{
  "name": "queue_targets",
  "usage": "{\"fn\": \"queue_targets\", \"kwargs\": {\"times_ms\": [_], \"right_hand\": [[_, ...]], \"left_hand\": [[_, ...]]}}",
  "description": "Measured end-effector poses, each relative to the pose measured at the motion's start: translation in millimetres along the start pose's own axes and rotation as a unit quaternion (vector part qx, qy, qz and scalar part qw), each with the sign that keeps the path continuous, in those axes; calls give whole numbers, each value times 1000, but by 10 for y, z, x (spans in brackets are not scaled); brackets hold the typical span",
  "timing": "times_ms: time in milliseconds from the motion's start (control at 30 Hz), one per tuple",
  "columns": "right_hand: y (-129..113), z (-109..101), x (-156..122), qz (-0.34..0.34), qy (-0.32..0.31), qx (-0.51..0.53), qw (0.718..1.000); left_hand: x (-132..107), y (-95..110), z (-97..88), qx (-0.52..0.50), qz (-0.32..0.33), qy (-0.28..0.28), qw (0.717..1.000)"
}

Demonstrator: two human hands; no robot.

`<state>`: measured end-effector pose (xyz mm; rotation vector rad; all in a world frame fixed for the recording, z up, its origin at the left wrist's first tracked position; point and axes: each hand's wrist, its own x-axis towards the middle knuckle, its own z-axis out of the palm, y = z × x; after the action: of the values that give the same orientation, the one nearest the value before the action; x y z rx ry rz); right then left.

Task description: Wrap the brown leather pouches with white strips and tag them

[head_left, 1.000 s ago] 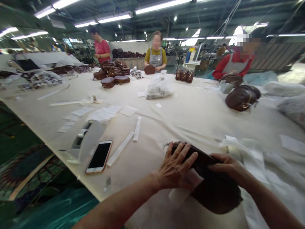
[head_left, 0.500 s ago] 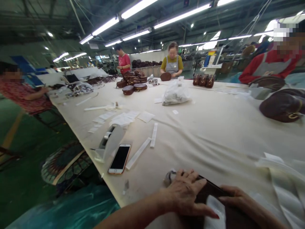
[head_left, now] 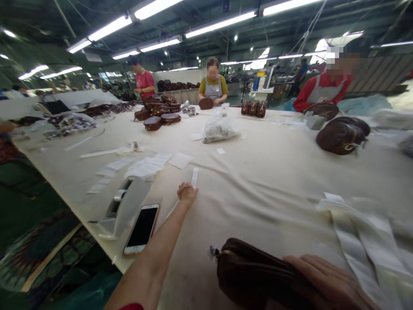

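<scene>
A dark brown leather pouch [head_left: 254, 273] lies on the cream cloth-covered table [head_left: 274, 172] near its front edge. My right hand [head_left: 325, 282] rests on the pouch's right end, fingers laid over it. My left hand [head_left: 186, 192] is stretched far forward, its fingers curled together on the near end of a white paper strip [head_left: 194, 177]. What the fingers grip is hard to see. A second white strip runs under my left forearm.
A phone [head_left: 142, 228] and a tape dispenser [head_left: 121, 202] lie at the left edge. White paper slips [head_left: 151, 163], a plastic bag [head_left: 220, 126], brown bags [head_left: 342, 135] and stacked pouches [head_left: 159, 114] dot the table. White fabric [head_left: 371, 241] is piled right. Three people work at the far side.
My left hand has left the pouch and reached forward to the white strip. The pouch now shows fully, with only my right hand on it. The view shifted.
</scene>
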<state>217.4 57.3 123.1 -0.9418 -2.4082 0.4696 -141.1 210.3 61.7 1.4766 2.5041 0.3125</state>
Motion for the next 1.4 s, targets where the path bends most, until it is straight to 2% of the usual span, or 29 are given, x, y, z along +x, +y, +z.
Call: {"fn": "queue_targets", "kwargs": {"times_ms": [133, 233, 333, 433, 467, 533, 600, 633, 733, 900, 1067, 1167, 1267, 1400], "right_hand": [[-151, 130, -179, -25, 70, -114, 991], [-223, 236, -295, -2, 156, -161, 975], [-260, 294, -351, 0, 209, -165, 964], [-265, 325, -377, -17, 227, -151, 962], [-260, 339, -390, -15, 236, -150, 960], [-241, 380, -431, 9, 266, -150, 952], [-217, 437, -483, 52, 299, -136, 943], [-204, 470, -509, 73, 313, -119, 940], [-175, 560, -567, 113, 342, -49, 931], [-195, 586, -563, 124, 368, -12, 922], [-246, 525, -521, 82, 353, -65, 930], [-249, 519, -546, 82, 335, -93, 934], [-245, 484, -581, 87, 317, -173, 928], [-235, 377, -560, 26, 262, -232, 936]], "left_hand": [[102, 68, -19, -16, -24, -39, 999], [52, 134, -118, -59, 15, -53, 997], [-277, 230, -334, -130, 106, -58, 984], [-879, 309, -596, -200, 216, -75, 953], [-1105, 325, -666, -226, 270, -88, 932], [-1529, 345, -751, -285, 482, -105, 822], [-1849, 359, -756, -262, 583, -54, 768], [-1957, 364, -735, -247, 603, -33, 758], [-2095, 374, -654, -226, 624, 3, 748], [-2092, 397, -626, -167, 671, 37, 722], [-2185, 463, -611, -56, 691, 56, 718], [-2211, 495, -589, -23, 692, 71, 718], [-2194, 492, -575, -12, 698, 46, 714], [-2167, 440, -565, -11, 692, 23, 721]]}}
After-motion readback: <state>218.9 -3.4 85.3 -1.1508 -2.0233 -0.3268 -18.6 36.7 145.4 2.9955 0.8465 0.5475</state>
